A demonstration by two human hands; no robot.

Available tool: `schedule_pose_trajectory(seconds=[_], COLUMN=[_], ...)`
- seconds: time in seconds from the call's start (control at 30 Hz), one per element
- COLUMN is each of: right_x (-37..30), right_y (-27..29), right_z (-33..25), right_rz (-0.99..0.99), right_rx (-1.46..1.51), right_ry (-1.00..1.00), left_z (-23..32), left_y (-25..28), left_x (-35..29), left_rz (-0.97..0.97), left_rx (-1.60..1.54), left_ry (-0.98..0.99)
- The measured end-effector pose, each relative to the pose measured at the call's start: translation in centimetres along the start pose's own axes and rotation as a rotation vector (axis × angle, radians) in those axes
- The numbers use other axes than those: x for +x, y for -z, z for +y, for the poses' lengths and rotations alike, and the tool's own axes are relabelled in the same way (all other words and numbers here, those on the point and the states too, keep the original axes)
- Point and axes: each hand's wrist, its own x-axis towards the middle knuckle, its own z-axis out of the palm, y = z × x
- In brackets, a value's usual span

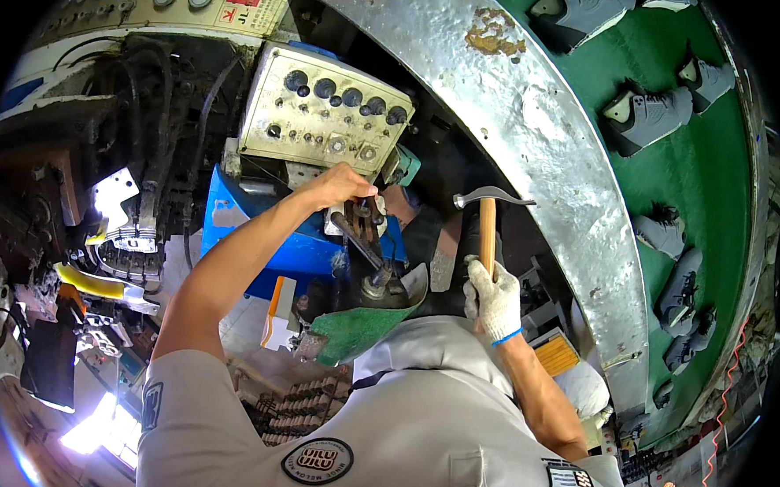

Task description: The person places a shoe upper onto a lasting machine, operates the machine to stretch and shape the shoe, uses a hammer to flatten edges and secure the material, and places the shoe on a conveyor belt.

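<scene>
My right hand, in a white knit glove with a blue cuff, is wrapped round the wooden handle of a hammer. The hammer stands upright with its curved metal head on top, beside the silver rim. My bare left hand reaches forward to the lower edge of a cream control panel. Its fingers are pinched together at the top of a dark metal fixture; whatever lies between them is too small to make out. Below the fixture, a thick metal rod slants down to a round base beside a green cloth.
A wide silver metal rim curves along the right, edging a green surface with several grey shoes. Blue machine housing stands under my left forearm. Dark machinery with hoses and a yellow-handled tool fills the left.
</scene>
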Motion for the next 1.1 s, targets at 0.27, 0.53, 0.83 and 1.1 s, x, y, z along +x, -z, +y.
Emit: schedule_pose_trajectory(seconds=[0.27,0.53,0.83,1.1], right_x=[-0.5,0.6,2.5,7.7], right_y=[-1.7,-3.4,-3.4,-4.4], right_z=[0.1,-0.5,-2.2,-3.8], right_rz=[-0.257,-0.222,-0.257,-0.375], right_rx=[0.381,0.321,0.018,-0.377], right_ry=[-0.225,-0.251,-0.079,-0.015], left_z=[0.8,0.1,1.3,0.0], left_y=[-0.1,0.9,1.2,1.6], left_x=[-0.7,-0.9,-1.7,-1.0], left_rz=[-0.058,-0.197,-0.156,-0.168], left_rx=[0.034,0.07,0.263,0.291], left_ry=[-0.118,-0.254,-0.165,-0.183])
